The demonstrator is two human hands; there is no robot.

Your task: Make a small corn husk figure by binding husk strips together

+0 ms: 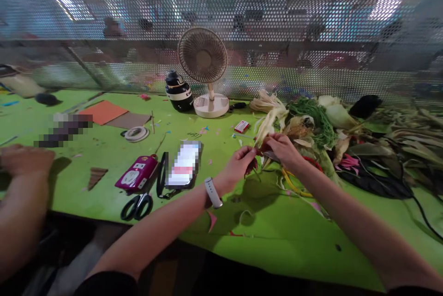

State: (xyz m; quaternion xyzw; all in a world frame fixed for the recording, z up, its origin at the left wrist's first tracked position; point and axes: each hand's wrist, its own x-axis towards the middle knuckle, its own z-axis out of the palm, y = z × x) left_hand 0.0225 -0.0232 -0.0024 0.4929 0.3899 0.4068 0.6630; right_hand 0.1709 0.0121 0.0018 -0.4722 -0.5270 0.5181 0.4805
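While L hand point(242, 161) & R hand point(284, 148) both pinch a dried husk strip point(268, 127) above the table point(277, 240), brittle fibre may tear w/ uneven pull.

Your two hands meet over a green table point(277, 245), and everything sits on it relative to that grip. Just beyond and to the right of your fingers lies a heap of dried husks point(273, 118) and green cord point(314, 118). Straight behind the grip stand a small red box point(241, 126) and, farther back, a desk fan point(206, 72) beside a dark bottle point(178, 92). Left of the grip lie a phone point(184, 166), a pink case point(136, 173), scissors point(137, 206), a tape roll point(136, 133) and orange paper point(103, 112).
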